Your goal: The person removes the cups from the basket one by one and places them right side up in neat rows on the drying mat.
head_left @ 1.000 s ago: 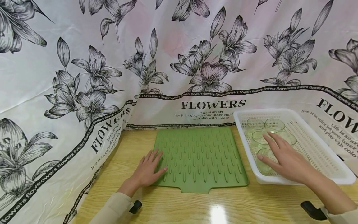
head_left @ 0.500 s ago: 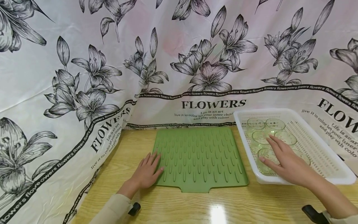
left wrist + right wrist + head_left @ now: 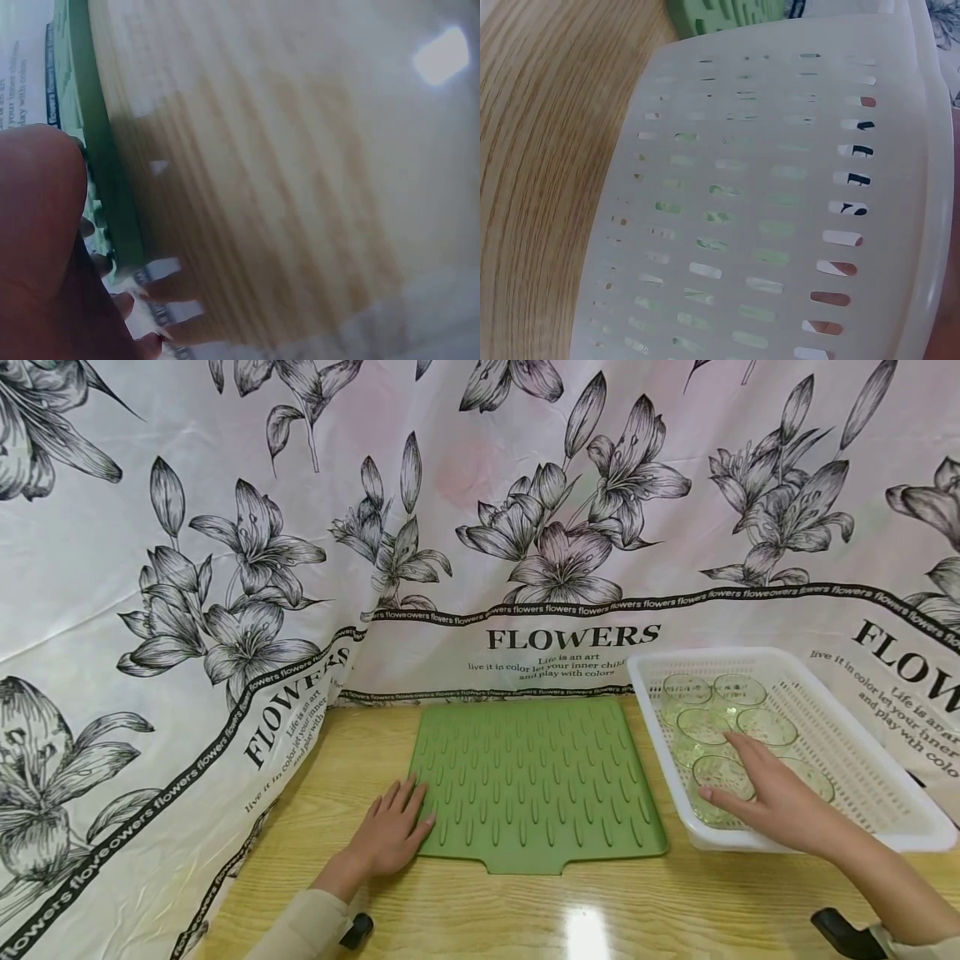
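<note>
A green ridged mat (image 3: 532, 781) lies on the table, its tab facing me. At its left edge, my left hand (image 3: 386, 835) rests palm down with relaxed fingers, fingertips right at the border. That hand (image 3: 37, 217) fills the lower left of the left wrist view beside the mat's raised edge (image 3: 112, 187). To the right stands a white perforated basket (image 3: 660, 739) with several clear greenish glasses inside. Over the front left glass (image 3: 722, 770) reaches my right hand (image 3: 780, 802), thumb and index finger spread apart. Its other fingers are hidden behind the hand.
Behind the mat and basket hangs a flower-printed cloth (image 3: 555, 652), which also runs down the left side. The basket's slotted wall (image 3: 780, 217) fills most of the right wrist view. Wooden tabletop (image 3: 465, 918) stretches along the front.
My left hand has slid slightly left and towards me, from over the mat's edge to just beside it. The right hand has drawn slightly back and to the right over the glasses.
</note>
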Tool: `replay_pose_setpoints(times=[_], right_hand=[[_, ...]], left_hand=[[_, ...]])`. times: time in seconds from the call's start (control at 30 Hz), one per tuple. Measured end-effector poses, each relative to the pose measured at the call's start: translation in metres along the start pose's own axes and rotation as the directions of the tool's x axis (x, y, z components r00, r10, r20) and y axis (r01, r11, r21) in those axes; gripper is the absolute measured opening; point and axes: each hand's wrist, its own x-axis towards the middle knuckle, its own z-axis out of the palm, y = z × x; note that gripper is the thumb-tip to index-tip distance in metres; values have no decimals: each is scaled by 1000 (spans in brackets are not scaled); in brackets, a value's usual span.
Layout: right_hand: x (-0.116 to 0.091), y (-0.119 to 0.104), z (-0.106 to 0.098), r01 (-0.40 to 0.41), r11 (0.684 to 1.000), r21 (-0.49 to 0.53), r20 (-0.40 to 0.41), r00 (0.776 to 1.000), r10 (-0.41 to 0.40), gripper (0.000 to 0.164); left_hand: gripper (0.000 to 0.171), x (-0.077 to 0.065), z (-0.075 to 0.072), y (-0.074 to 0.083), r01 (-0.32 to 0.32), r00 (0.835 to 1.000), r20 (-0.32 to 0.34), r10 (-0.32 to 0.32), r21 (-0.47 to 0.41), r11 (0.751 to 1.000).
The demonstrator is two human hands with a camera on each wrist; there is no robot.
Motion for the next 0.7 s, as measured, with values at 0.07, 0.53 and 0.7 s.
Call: replay_pose_setpoints(times=[0.07, 0.53, 0.7], right_hand=[[0, 0, -1, -13, 1000, 2, 6, 1000, 13, 99], [1, -2, -4, -54, 998, 23, 61, 997, 53, 101], [2, 0, -3, -48, 998, 28, 80, 996, 45, 100]], left_hand=[[63, 0, 2, -1, 5, 1000, 6, -5, 1, 1000], [70, -1, 13, -9, 2, 1000, 20, -2, 8, 1000], [71, -2, 7, -3, 9, 998, 57, -9, -2, 1000]])
